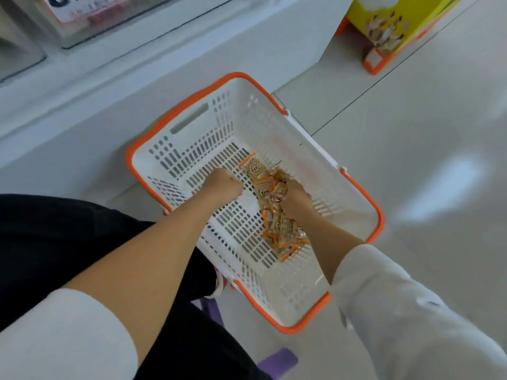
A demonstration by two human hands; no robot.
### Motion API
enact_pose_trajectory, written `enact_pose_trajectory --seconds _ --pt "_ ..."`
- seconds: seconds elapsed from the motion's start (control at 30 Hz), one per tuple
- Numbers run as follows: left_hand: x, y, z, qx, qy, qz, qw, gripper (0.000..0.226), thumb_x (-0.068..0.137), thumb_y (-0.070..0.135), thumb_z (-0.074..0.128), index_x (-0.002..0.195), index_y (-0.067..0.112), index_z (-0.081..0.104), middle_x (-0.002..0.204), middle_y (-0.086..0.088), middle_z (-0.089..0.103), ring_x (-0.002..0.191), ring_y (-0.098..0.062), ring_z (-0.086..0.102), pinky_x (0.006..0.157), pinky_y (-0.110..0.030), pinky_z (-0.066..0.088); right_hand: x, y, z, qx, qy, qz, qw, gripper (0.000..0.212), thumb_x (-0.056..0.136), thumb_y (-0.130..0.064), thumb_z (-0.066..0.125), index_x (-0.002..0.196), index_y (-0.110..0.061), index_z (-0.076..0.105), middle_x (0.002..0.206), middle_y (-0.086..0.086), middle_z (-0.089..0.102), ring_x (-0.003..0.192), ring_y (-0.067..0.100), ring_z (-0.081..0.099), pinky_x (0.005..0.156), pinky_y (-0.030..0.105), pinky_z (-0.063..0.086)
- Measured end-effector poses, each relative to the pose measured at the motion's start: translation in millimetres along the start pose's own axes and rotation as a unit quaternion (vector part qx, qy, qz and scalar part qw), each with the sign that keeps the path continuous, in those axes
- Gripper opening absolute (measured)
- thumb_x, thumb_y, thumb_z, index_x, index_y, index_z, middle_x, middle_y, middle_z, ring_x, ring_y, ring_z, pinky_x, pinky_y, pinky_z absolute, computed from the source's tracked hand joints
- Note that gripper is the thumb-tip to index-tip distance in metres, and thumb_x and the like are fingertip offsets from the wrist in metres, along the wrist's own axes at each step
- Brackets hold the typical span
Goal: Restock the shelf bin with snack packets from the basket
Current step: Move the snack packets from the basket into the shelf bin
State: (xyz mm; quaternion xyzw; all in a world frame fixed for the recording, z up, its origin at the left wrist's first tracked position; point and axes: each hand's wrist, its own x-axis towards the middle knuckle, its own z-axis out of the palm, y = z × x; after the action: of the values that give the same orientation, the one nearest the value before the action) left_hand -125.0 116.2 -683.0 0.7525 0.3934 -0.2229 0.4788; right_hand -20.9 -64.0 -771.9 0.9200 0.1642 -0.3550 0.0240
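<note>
A white slotted basket (277, 127) with an orange rim stands on the floor against the shelf base. Several small orange-and-clear snack packets (282, 231) lie in a strip along its bottom. My left hand (223, 186) reaches into the basket as a closed fist just left of the packets; whether it holds anything is hidden. My right hand (296, 200) is down in the pile, its fingers closed around a bunch of packets. The shelf bin (82, 26), clear-fronted with a price label, is blurred at the top left.
The white shelf base (137, 86) runs along the left, behind the basket. A yellow product box on an orange stand (389, 31) stands at the top right. Pale floor tiles (425, 160) spread to the right. My dark trousers and purple shoes are below the basket.
</note>
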Motion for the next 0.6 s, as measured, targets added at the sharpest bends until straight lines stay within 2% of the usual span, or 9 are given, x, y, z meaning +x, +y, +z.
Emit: enact_pose_trajectory --seconds 0.1,0.17,0.23,0.33,0.37,0.43,0.5,0.53,0.6 --pt "1.3 7.3 2.2 -0.028 -0.008 -0.001 1.000 0.014 0.089 0.008 0.058 0.077 0.004 0.065 0.078 -0.012 0.063 0.065 -0.021 0.056 0.063 -0.028 0.048 -4.4 -6.6 25.8 -0.084 0.010 -0.018 0.996 0.052 0.094 0.002 0.043 0.144 -0.011 0.040 0.161 0.011 0.008 0.139 0.039 0.028 0.113 0.052 0.029" --pt "1.3 9.1 3.1 -0.028 -0.010 -0.003 1.000 0.012 0.087 0.008 0.059 0.076 0.006 0.064 0.080 -0.016 0.064 0.068 -0.023 0.056 0.067 -0.035 0.052 -5.5 -11.0 38.0 -0.120 0.017 -0.039 0.992 0.036 0.092 -0.001 0.049 0.125 -0.013 0.059 0.157 0.015 0.021 0.137 0.039 0.032 0.116 0.053 0.023" --pt "-0.8 7.1 3.2 -0.025 -0.011 -0.002 1.000 0.014 0.087 0.008 0.058 0.076 0.003 0.067 0.084 -0.016 0.068 0.072 -0.023 0.059 0.070 -0.035 0.054 -7.4 -14.9 43.1 -0.115 0.030 -0.043 0.992 0.028 0.090 0.001 0.052 0.112 -0.011 0.065 0.149 0.016 0.033 0.130 0.039 0.041 0.114 0.053 0.027" --pt "-5.0 2.5 -2.9 -0.025 0.000 0.001 1.000 0.017 0.088 0.007 0.056 0.080 0.002 0.070 0.081 -0.013 0.067 0.071 -0.023 0.060 0.060 -0.026 0.049 -18.2 -15.1 29.5 -0.079 0.052 -0.066 0.993 0.023 0.089 0.008 0.043 0.084 -0.007 0.059 0.095 0.012 0.057 0.090 0.029 0.060 0.083 0.040 0.052" --pt "-6.7 2.2 -7.2 -0.031 0.008 -0.005 0.999 0.018 0.087 0.007 0.054 0.077 0.003 0.068 0.077 -0.013 0.063 0.068 -0.021 0.057 0.059 -0.025 0.047 -22.6 -16.4 23.2 -0.054 0.067 -0.072 0.994 0.025 0.088 0.008 0.041 0.075 -0.008 0.055 0.078 0.007 0.054 0.074 0.025 0.058 0.067 0.035 0.051" --pt "-8.1 1.9 -18.1 -0.063 0.040 -0.019 0.997 0.016 0.087 0.007 0.051 0.073 0.011 0.058 0.078 -0.011 0.054 0.070 -0.018 0.050 0.060 -0.029 0.043 -29.7 -23.6 8.9 0.026 0.125 -0.105 0.986 0.025 0.090 0.002 0.042 0.073 -0.010 0.056 0.071 0.004 0.057 0.065 0.022 0.056 0.052 0.029 0.041" --pt "-15.7 7.9 -35.0 -0.124 0.065 -0.041 0.989 0.015 0.090 0.012 0.052 0.076 0.014 0.056 0.091 -0.013 0.053 0.079 -0.020 0.053 0.067 -0.031 0.045 -38.0 -37.0 -12.5 0.089 0.214 -0.213 0.949 0.021 0.091 -0.003 0.049 0.081 -0.012 0.065 0.082 0.003 0.067 0.073 0.022 0.062 0.059 0.031 0.049" --pt "-20.0 12.0 -43.5 -0.166 0.056 -0.047 0.983 0.007 0.093 0.016 0.055 0.092 0.012 0.061 0.105 -0.016 0.055 0.091 -0.024 0.057 0.074 -0.031 0.048 -42.4 -45.3 -26.4 0.090 0.263 -0.284 0.918 0.019 0.087 0.001 0.055 0.086 -0.010 0.071 0.089 0.005 0.071 0.079 0.024 0.066 0.069 0.035 0.055" --pt "-36.1 24.5 -67.4 -0.228 0.021 -0.040 0.973 0.054 0.092 0.024 0.063 0.141 0.012 0.043 0.140 -0.011 0.046 0.122 -0.026 0.052 0.092 -0.034 0.050 -55.2 -68.2 -62.0 0.093 0.341 -0.412 0.840 0.026 0.077 0.010 0.065 0.097 -0.004 0.075 0.099 0.011 0.074 0.092 0.029 0.069 0.085 0.040 0.056"
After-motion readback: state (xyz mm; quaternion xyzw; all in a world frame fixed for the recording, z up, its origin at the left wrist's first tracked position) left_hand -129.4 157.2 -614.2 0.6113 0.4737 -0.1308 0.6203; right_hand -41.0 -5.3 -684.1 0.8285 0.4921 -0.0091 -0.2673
